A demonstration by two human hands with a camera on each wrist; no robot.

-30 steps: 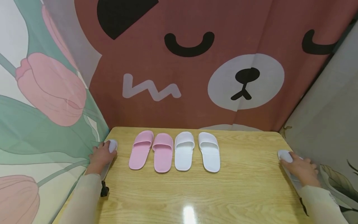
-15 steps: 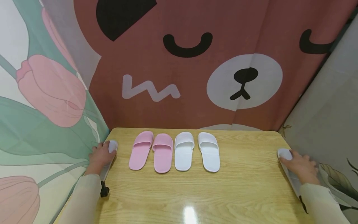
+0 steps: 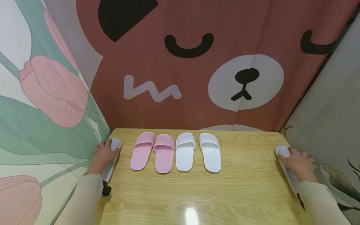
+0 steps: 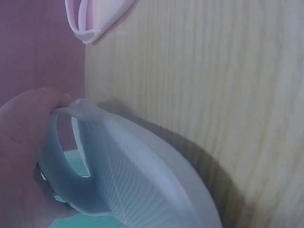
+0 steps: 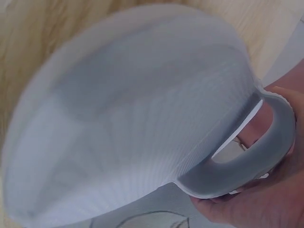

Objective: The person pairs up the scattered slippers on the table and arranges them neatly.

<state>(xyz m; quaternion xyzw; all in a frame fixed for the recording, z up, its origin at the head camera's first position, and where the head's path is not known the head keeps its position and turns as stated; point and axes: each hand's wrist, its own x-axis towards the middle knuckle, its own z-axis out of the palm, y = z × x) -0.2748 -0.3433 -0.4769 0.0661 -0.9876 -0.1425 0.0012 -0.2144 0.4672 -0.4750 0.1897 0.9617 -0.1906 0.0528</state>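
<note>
At the table's left edge my left hand (image 3: 102, 155) grips a pale grey-white slipper (image 4: 147, 166) by its strap. The left wrist view shows the slipper tilted on its side, its ribbed insole facing the camera and a shadow on the wood. By the right edge my right hand (image 3: 300, 163) holds another pale grey-white slipper (image 5: 128, 109) the same way, also tilted. Part of each held slipper is hidden behind the hand and sleeve in the head view. Whether they touch the table I cannot tell.
Two pink slippers (image 3: 164, 157) lie side by side toward the back of the wooden table (image 3: 157, 200). Right of them lie two white slippers (image 3: 184, 159), slightly apart. A brown bear-print curtain (image 3: 191, 112) hangs behind, with printed fabric on both sides.
Both hands have shifted slightly inward and away from me, bringing their slippers in from the table's side edges. The pink and white slippers lie as before.
</note>
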